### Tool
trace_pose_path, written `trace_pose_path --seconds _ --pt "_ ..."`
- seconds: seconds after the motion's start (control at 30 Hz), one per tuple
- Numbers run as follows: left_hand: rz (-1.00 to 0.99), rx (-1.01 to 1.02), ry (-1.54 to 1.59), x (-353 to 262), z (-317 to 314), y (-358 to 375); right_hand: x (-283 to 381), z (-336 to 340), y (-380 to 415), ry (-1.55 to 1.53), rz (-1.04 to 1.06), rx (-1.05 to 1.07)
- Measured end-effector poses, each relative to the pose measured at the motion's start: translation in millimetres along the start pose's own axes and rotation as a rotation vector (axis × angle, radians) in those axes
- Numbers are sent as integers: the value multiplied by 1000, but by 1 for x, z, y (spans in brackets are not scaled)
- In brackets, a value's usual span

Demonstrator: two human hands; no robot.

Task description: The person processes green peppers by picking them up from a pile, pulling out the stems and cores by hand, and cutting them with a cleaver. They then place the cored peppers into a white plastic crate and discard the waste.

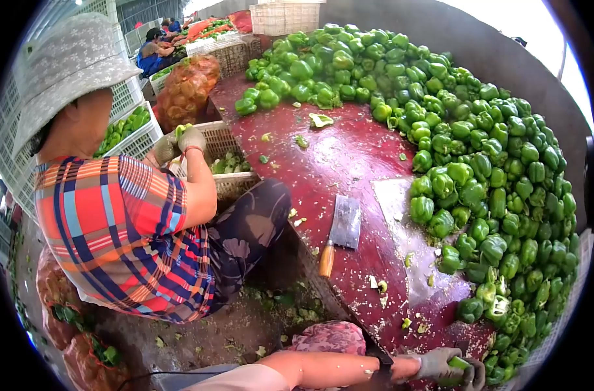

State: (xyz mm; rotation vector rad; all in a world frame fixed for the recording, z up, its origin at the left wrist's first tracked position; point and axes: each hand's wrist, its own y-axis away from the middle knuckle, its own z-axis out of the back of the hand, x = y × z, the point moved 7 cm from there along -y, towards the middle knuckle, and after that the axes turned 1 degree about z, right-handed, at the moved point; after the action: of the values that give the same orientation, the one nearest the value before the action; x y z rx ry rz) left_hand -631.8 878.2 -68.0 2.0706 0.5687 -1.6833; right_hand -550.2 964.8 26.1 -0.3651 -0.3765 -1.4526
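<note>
While a co-worker (124, 228) sits at left, two mesh sacks (88, 362) stand low in the corner, some green showing. Next, rightward: one white crate (140, 139) of green peppers, one full orange sack (185, 91), one slatted crate (235, 187) with pale green pieces. Red table (368, 153): one cleaver (346, 223), lying flat. Bottom right: gloved left hand (438, 365) closed on one held pepper (458, 362), which sits at its fingers, between both hands. Gloved right hand (476, 376) just beside it, partly cut off; can't tell if it grips. Pepper pile (492, 163) curves along the right side, too many to count.
</note>
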Motion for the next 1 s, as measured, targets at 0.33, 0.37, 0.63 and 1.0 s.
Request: trace_pose_path --seconds 0.33,0.37,0.63,1.0 --pt "-236 195 165 22 -59 24 -77 -54 35 -780 -497 -581" --pt "-241 206 142 20 -58 27 -75 -55 35 -836 -499 -580" --pt "-294 252 47 8 -60 43 -65 -60 31 -1102 -494 -543" --pt "-141 320 -158 -47 -42 61 -33 -60 25 -1529 -616 -590"
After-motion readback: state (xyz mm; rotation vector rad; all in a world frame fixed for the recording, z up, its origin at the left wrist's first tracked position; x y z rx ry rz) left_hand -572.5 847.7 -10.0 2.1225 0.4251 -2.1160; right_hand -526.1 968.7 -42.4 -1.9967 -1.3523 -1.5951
